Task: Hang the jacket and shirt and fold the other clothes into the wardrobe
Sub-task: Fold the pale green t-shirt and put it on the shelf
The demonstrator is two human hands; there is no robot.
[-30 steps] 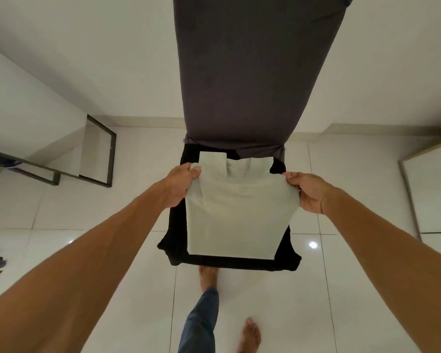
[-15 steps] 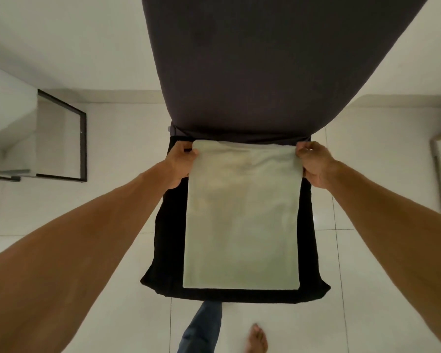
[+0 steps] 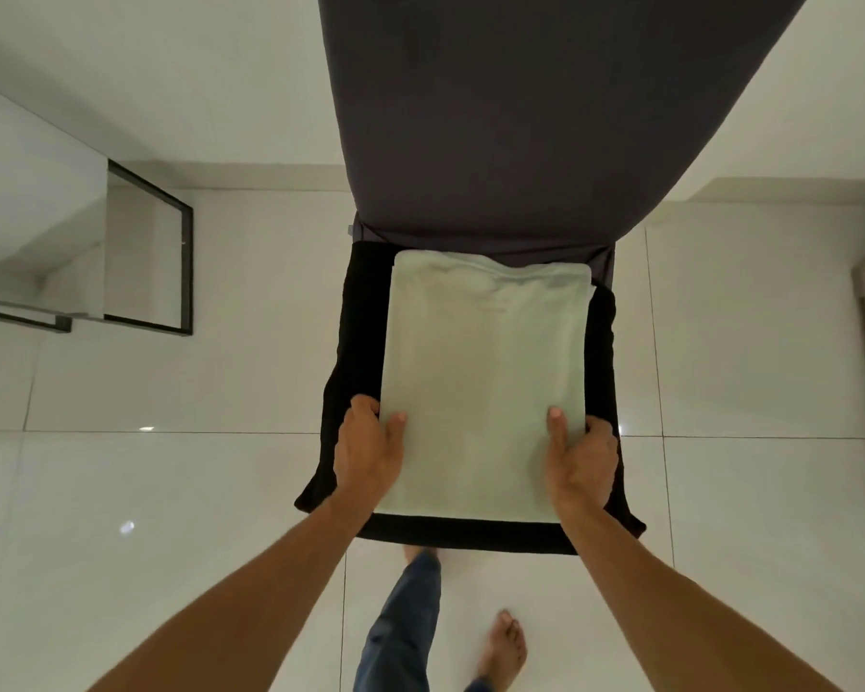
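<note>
Where it lies folded flat, the pale green garment (image 3: 485,372) forms a tall, smooth rectangle of soft, matte knit, with rounded corners at its far end and a slight ripple across that end where layers stack. Beneath it spreads a black cloth (image 3: 355,342), matte and limp, wider than the garment on all sides and drooping over the front corners of the seat. Behind rises the chair's backrest (image 3: 520,117), wrapped in a taut dark grey fabric cover that widens toward the top of the view.

The left hand (image 3: 368,454) grips the garment's left edge near the front, its thumb (image 3: 396,422) pressed on top and its fingers curled round the side. The right hand (image 3: 583,464) mirrors it on the right edge, thumb (image 3: 556,422) on top and fingers wrapped at the side. Most of the garment stretches away from both hands toward the backrest, its far end touching the base of the grey cover.

The chair stands on a floor (image 3: 221,491) of large glossy white tiles with thin grout lines and small light reflections. A black-framed panel (image 3: 188,272) stands by the pale wall (image 3: 171,67) on the left. A blue trouser leg (image 3: 400,626) and a bare foot (image 3: 505,646) show in front of the seat.
</note>
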